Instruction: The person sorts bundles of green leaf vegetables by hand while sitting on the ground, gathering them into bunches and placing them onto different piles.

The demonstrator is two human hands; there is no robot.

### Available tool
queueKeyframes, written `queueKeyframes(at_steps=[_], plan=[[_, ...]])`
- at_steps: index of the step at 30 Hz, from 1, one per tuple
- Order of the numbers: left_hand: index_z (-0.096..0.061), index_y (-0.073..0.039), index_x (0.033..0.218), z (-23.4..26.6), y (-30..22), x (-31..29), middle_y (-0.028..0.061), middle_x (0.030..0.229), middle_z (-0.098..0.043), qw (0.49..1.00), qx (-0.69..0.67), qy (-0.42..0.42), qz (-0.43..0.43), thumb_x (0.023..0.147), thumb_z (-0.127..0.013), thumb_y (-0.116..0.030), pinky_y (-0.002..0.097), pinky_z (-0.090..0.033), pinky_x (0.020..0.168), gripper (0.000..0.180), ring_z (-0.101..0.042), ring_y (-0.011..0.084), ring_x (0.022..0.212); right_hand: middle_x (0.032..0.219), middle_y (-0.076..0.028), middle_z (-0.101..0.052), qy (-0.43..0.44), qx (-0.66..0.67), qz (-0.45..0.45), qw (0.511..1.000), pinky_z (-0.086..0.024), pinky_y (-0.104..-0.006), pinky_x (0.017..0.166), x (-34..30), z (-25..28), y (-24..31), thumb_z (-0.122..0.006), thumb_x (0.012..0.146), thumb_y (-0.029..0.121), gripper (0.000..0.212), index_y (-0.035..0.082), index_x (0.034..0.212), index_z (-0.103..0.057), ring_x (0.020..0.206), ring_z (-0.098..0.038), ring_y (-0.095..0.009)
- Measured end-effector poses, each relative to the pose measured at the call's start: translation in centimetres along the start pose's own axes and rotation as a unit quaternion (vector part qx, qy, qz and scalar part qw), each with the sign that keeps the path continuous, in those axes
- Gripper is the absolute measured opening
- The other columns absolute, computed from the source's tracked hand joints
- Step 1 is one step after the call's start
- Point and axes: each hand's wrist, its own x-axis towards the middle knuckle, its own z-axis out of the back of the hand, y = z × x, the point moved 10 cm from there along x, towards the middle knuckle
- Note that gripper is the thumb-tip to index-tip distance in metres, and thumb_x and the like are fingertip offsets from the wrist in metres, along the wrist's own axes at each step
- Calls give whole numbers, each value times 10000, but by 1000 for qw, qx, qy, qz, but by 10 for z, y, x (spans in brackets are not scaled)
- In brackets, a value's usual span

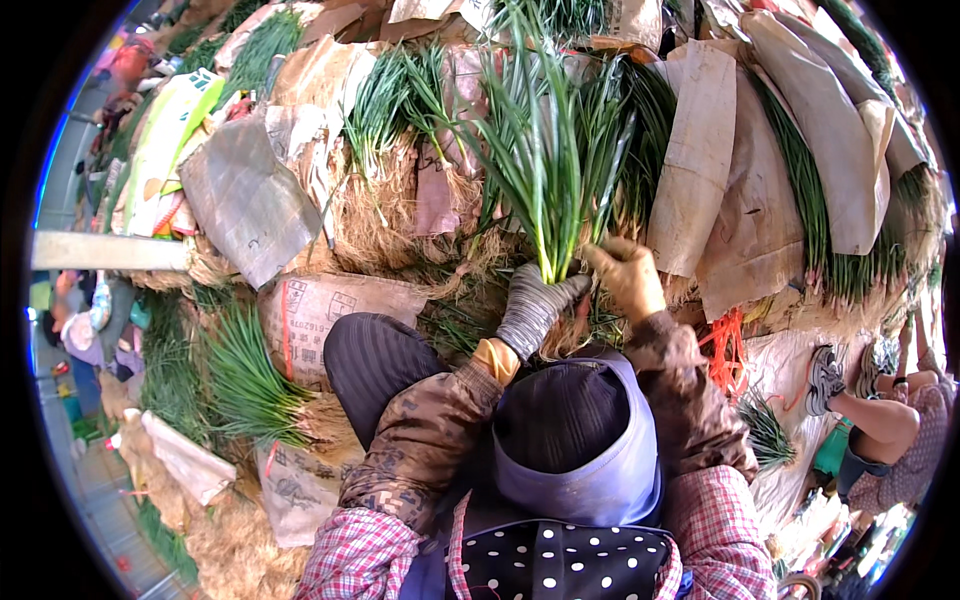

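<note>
My left hand (537, 307), in a grey striped glove, is closed around the pale base of a bunch of garlic chives (551, 190). The long green leaves stand up and fan out away from me. Beside the bunch's base, my right hand (628, 278) wears a tan glove and has its fingers pressed together; what they pinch is hidden. Brown roots (566, 335) hang below my left hand. More green leaves (645, 120) lie just behind the held bunch.
Stacked bundles with matted roots (385, 225) rise ahead, partly covered by paper sheets (693, 160). A loose pile of chives (255, 385) lies left of my left knee (378, 365). Red ties (727, 350) lie near my right sleeve. Another person (885, 430) sits at the far right.
</note>
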Motion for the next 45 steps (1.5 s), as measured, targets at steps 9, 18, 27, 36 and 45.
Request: queueKeyframes(at_steps=[9, 18, 27, 36, 45], plan=[[-553, 2, 778, 5, 15, -5, 54, 551, -543, 990, -121, -25, 63, 738, -627, -55, 236, -395, 361, 101, -501, 122, 401, 729, -62, -626, -90, 132, -113, 981, -445, -224, 477, 6, -1, -61, -566, 826, 206, 192, 25, 842, -628, 564, -554, -93], [-525, -11, 949, 21, -6, 8, 70, 656, -570, 963, -260, -73, 1, 794, -573, -64, 268, -478, 439, 171, -566, 159, 507, 780, -103, -629, -116, -69, -67, 989, -451, -289, 670, 97, 30, -35, -652, 725, 253, 347, -24, 928, -603, 701, -579, -186], [-525, -20, 1018, 29, 41, -3, 51, 531, -511, 951, -236, -113, 168, 698, -679, -98, 292, -416, 324, 364, -444, 150, 327, 682, -163, -602, 156, -344, 14, 926, -468, -370, 549, -109, 19, -162, -552, 719, 252, 228, 36, 728, -625, 597, -583, -300], [-563, -58, 944, 37, 60, -2, 37, 525, -506, 947, -179, -145, 224, 742, -638, -124, 303, -428, 333, 225, -435, 158, 306, 704, -169, -593, 75, -317, 142, 935, -463, -408, 611, -30, -34, -30, -553, 755, 251, 268, 75, 957, -560, 680, -581, -329], [-538, -4, 940, 39, 52, 16, 115, 560, -547, 972, -154, -141, 108, 757, -616, -129, 317, -348, 254, 235, -434, 219, 258, 674, -124, -606, -30, -434, 77, 897, -463, -401, 576, 79, -47, 7, -543, 767, 337, 262, 79, 754, -587, 636, -598, -273]])
